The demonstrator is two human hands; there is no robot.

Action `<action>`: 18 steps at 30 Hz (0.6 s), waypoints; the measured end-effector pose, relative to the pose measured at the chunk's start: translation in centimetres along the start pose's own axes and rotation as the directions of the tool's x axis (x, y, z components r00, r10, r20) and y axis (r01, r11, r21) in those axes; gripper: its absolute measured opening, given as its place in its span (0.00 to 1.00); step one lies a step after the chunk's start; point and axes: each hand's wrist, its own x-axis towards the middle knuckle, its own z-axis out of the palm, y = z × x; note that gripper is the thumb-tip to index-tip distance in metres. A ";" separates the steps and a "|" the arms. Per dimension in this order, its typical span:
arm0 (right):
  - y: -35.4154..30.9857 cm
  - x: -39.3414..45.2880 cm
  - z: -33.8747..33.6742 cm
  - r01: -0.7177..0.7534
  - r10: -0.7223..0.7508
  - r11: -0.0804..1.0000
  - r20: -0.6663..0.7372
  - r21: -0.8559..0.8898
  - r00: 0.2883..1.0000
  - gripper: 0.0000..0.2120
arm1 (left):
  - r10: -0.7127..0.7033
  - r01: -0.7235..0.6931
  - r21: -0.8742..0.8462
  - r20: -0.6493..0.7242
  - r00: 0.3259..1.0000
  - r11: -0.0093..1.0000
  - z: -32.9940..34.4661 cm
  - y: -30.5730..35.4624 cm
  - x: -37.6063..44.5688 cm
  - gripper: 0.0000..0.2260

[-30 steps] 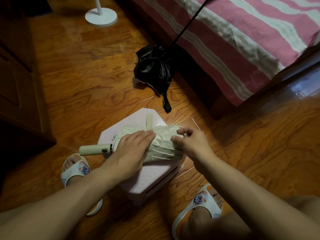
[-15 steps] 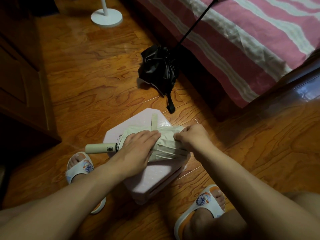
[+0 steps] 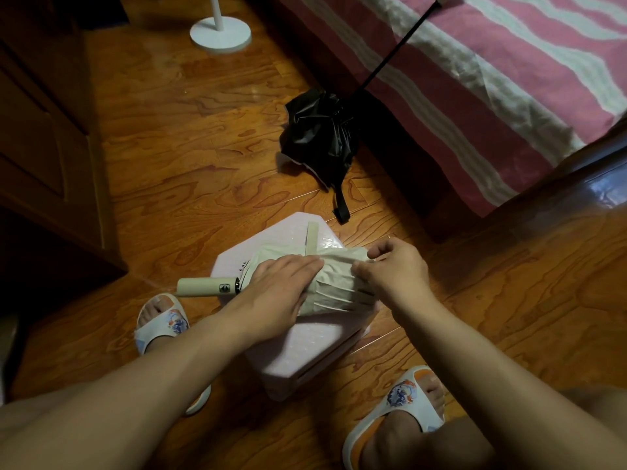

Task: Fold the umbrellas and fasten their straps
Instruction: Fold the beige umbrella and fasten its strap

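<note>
Lay on pink stool [image 3: 298,351]: beige umbrella [image 3: 334,286], strap [image 3: 312,244] loose. Left grip [image 3: 278,293] pressed flat; right grip [image 3: 395,273] pinched canopy. Farther, black umbrella [image 3: 319,137] unfolded against bed [image 3: 509,79], beside fan base [image 3: 220,32].

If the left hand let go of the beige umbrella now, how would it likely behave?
The beige umbrella would probably loosen: its strap lies unfastened and only the left hand presses the pleats flat. Its round handle overhangs the stool, so it might roll off.

Dim warm light, dark corners, wide-angle warping
</note>
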 end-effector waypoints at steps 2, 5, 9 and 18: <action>-0.3 -0.3 -0.6 -0.188 0.147 0.925 0.146 0.331 0.978 0.15 | -0.007 0.007 0.002 0.008 1.000 1.000 0.1 -0.1 0.1 0.27; -0.3 -0.5 -1.2 -0.361 0.246 0.793 0.283 0.492 0.927 0.19 | -0.014 0.014 -0.008 0.015 1.000 1.000 0.2 -0.3 0.3 0.27; -0.1 0.4 -1.5 -0.310 0.188 0.826 0.289 0.471 0.939 0.19 | -0.016 0.016 0.002 0.022 1.000 1.000 0.2 -0.2 0.3 0.28; 0.8 1.1 -0.9 -0.211 0.107 0.772 0.205 0.600 0.973 0.15 | -0.045 0.045 -0.019 0.013 0.999 0.999 -0.1 0.1 0.5 0.27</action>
